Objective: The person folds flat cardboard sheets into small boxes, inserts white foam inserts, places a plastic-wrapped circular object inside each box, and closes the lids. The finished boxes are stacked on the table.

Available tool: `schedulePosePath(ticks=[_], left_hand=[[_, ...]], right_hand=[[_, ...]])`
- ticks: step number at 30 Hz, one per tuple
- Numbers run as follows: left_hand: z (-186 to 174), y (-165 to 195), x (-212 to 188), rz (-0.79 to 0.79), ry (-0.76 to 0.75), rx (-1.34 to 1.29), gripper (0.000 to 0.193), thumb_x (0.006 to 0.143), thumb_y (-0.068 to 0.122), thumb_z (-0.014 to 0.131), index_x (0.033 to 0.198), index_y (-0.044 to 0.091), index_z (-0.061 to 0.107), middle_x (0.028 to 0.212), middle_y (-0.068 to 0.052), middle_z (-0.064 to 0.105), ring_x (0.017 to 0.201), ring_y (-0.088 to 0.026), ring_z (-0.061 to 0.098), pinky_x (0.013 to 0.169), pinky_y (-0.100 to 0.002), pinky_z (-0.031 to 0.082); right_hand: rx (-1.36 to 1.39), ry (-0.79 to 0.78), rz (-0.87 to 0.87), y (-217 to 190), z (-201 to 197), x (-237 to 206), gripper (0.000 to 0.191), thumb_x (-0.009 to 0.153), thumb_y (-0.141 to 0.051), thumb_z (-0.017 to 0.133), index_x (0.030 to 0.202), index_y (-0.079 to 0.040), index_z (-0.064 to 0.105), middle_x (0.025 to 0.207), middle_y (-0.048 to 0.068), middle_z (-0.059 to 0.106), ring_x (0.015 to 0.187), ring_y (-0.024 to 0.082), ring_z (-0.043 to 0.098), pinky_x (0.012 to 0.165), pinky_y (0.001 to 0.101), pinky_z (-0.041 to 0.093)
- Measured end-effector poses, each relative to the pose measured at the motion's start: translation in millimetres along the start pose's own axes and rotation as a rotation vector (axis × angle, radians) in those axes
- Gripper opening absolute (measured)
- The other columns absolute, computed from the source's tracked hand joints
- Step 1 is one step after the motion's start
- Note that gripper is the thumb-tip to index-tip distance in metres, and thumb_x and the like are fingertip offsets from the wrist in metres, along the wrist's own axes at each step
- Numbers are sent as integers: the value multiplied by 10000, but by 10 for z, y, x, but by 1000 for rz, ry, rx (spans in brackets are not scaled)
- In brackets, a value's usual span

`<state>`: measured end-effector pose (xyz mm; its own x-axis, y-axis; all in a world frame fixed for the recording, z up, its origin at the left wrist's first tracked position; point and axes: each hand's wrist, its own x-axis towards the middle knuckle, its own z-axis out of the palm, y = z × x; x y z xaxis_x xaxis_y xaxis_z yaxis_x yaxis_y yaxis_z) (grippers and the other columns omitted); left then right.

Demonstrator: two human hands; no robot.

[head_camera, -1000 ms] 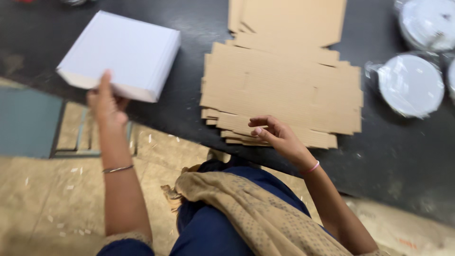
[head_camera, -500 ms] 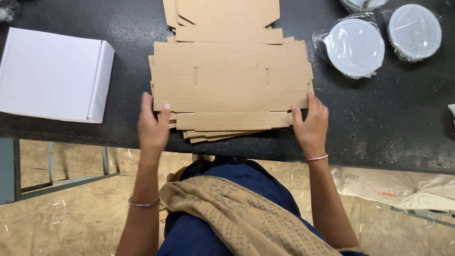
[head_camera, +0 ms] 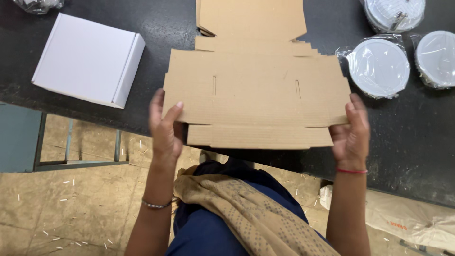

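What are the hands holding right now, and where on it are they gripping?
A flat brown cardboard box blank: the left hand grips its left edge, the right hand its right edge.

- Most fingers of the left hand (head_camera: 166,130) lie under the flat cardboard blank (head_camera: 256,90); only the thumb shows on top.
- The right hand (head_camera: 351,132) is motion-blurred, so its fingers cannot be told apart; their tips slip behind the blank's edge.
- What lies beneath the blank, between the two sets of fingers, is hidden.
- Beyond the fingers, the farther cardboard sheet (head_camera: 251,19) is cut by the top edge.
- Up and right of the right fingers, one wrapped round white disc (head_camera: 393,12) is cut by the top edge, another (head_camera: 438,59) by the right edge.
- A crumpled plastic bag (head_camera: 38,4) in the top left corner is mostly out of frame.
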<state>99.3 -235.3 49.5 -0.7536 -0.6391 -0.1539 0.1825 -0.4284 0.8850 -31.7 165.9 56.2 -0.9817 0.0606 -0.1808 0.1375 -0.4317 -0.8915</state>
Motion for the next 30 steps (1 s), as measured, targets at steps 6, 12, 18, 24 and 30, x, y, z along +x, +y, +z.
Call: schedulePosePath(ticks=[6, 12, 18, 24, 30], left_hand=[[18, -469, -101, -568, -31, -350, 485, 880, 99, 713, 1306, -82, 571, 1248, -169, 664, 1139, -264, 657, 994, -401, 538], [229, -439, -73, -358, -36, -83, 445, 944, 18, 652, 1347, -154, 571, 1205, -200, 690, 1060, -261, 680, 923, -394, 557], [697, -277, -318, 508, -213, 780, 663, 1029, -85, 457, 1646, 104, 304, 1629, -235, 465, 1472, -307, 479, 1180, -416, 469], [915, -514, -242, 655, -280, 1165, 797, 902, -121, 436, 1643, 4, 170, 1712, -212, 235, 1601, -341, 272, 1328, -430, 264], [836, -753, 110, 529, -497, 1219, 1000, 911, 332, 719, 1588, -58, 95, 1659, -269, 149, 1543, -387, 198, 1252, -490, 190]], right_hand=[[183, -24, 342, 480, -57, 144, 384, 957, -37, 625, 1335, 24, 589, 1261, 134, 658, 1146, 252, 653, 1044, 405, 514], [-70, -26, 130, 508, 133, 151, 369, 952, 22, 623, 1317, 66, 588, 1242, 150, 682, 1114, 247, 684, 998, 391, 558], [-508, -126, -185, 436, 667, -85, 478, 1017, 6, 557, 1480, 65, 453, 1385, 189, 604, 1228, 266, 612, 1058, 349, 495], [-974, -392, -538, 566, 1048, -130, 642, 1096, -100, 471, 1649, 44, 180, 1714, 282, 268, 1606, 366, 270, 1313, 434, 221], [-1297, -522, -562, 828, 1157, 94, 1008, 993, -566, 585, 1609, 86, 126, 1679, 308, 131, 1582, 424, 130, 1280, 476, 129]])
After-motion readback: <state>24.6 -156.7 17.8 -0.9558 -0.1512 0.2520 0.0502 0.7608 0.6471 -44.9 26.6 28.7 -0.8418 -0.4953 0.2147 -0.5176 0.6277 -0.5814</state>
